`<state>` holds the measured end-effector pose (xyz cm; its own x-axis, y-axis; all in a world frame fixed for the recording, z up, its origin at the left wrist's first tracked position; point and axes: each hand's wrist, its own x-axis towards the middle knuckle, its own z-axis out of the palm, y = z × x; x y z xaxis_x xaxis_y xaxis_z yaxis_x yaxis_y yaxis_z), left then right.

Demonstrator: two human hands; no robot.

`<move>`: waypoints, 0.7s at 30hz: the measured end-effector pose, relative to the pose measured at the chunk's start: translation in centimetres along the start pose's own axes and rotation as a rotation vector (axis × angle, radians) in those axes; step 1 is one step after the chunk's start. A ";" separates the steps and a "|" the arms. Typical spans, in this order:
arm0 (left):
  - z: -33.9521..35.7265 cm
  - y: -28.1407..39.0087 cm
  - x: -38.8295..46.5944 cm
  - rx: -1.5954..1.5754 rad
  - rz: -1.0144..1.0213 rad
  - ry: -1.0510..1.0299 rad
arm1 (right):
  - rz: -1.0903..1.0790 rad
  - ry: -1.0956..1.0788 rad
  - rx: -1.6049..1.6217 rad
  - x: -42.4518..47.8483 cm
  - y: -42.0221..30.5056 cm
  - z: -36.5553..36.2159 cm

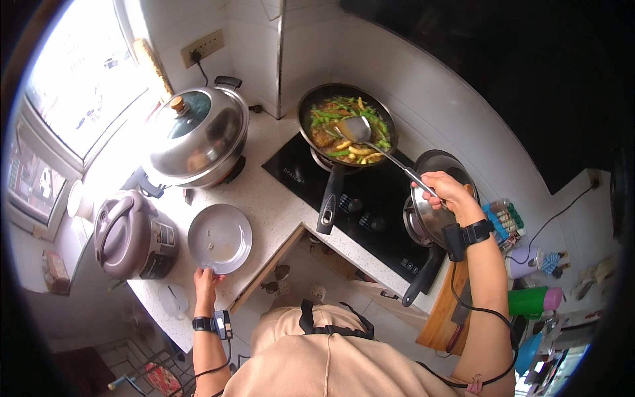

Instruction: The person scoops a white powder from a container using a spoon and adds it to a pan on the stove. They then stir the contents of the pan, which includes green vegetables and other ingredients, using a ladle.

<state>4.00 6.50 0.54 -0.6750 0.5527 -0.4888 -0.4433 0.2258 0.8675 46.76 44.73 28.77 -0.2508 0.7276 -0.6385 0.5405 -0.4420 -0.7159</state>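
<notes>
My right hand [439,191] grips the handle of a metal wok spatula [394,158], its broad blade resting over the food in a black frying pan [335,191]. Green peppers or beans [322,118] and yellowish pieces in brown sauce fill that pan, which sits on the far burner. At the counter, my left hand [206,285] pinches the near rim of a round grey plate [218,233]. A few small specks lie on the plate. Beneath my right hand and wrist, a lidded second pan [421,213] is partly hidden.
The black glass gas hob [357,226] has pan handles reaching past its front edge. A large steel lidded pot [198,141] and a mauve rice cooker [134,235] stand on the left. Spice jars [503,213] and a wooden board [444,317] are at right.
</notes>
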 end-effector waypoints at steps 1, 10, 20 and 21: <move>0.5 0.1 0.0 -0.005 0.010 0.010 | -0.004 -0.003 0.000 -0.1 0.2 -0.2; 6.1 4.2 -0.2 0.007 0.070 -0.174 | -0.008 -0.038 -0.024 -1.6 0.8 -0.3; 15.0 8.4 0.6 0.102 0.053 -0.280 | -0.116 -0.104 -0.019 -4.3 0.8 0.4; 15.4 8.6 0.5 0.114 0.059 -0.293 | -0.123 -0.101 -0.039 -5.0 0.6 0.6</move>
<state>8.92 21.14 9.20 -0.4916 0.7715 -0.4039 -0.3282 0.2654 0.9066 47.88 40.51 31.40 -0.3954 0.7175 -0.5735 0.5313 -0.3307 -0.7800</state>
